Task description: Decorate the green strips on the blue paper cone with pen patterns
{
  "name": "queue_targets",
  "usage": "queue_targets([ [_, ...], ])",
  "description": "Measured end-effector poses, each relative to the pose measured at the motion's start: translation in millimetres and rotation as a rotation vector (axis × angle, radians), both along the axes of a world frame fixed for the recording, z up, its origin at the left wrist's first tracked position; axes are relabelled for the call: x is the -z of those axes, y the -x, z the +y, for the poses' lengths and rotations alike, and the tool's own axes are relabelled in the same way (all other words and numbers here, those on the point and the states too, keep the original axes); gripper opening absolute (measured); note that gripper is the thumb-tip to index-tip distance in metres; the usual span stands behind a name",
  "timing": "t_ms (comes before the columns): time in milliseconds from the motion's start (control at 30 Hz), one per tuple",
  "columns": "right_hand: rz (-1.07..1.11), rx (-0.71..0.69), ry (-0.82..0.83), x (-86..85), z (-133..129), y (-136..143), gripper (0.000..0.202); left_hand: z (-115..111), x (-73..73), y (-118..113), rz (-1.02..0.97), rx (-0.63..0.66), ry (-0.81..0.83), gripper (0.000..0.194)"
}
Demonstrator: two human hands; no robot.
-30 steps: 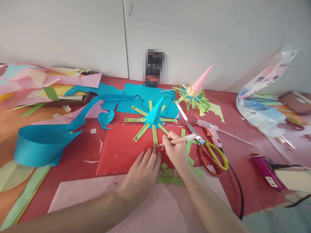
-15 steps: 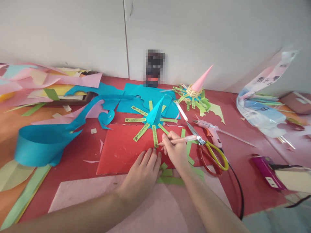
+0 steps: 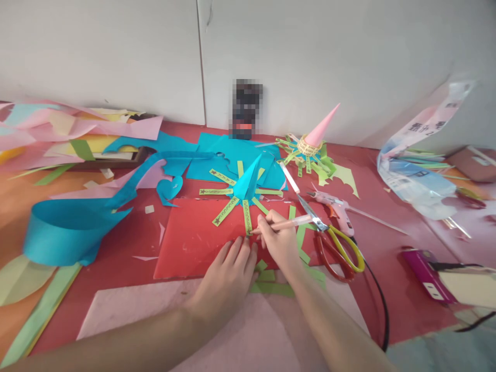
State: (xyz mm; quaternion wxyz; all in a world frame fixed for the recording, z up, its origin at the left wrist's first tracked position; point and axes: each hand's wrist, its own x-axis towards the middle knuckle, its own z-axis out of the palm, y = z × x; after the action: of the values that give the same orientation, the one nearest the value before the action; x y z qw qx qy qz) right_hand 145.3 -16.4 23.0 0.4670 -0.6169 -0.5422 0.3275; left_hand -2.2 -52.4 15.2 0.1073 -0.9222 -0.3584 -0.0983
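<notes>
Blue paper rolled into a pointed cone (image 3: 247, 181) stands mid-view from the head camera, at the far edge of a glossy red rectangular board (image 3: 189, 237), pale green patterned paper strips fanning around its base. From where I stand, the right hand (image 3: 281, 245) has a slim pale pink pen (image 3: 290, 223) pinched between thumb and fingers, its tip at the starred near end of one green paper strip (image 3: 247, 214). I'd say small, light strokes suit such a narrow strip; pressing hard could skid it or smear fresh ink. A fingertip on the very end, clear of the drawing, should steady it without bending the cone.

The left hand (image 3: 232, 263) lies palm down, fingers loosely spread and gripping nothing visible, fingertips beside that end. Both forearms reach in from below, the right wrist angled inward so the pen slants low.
</notes>
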Motion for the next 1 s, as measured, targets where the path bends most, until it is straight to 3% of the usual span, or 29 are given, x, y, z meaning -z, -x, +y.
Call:
queue_targets([
  [333,0.039,0.070,-0.022,-1.6,2.4,0.8,0.034,0.6,1.9,-0.9,-0.023,0.002,-0.018,0.039],
  [1000,0.054,0.075,-0.016,-1.4,2.0,0.6,0.035,-0.2,3.0,0.0,-0.020,0.001,-0.007,0.040],
])
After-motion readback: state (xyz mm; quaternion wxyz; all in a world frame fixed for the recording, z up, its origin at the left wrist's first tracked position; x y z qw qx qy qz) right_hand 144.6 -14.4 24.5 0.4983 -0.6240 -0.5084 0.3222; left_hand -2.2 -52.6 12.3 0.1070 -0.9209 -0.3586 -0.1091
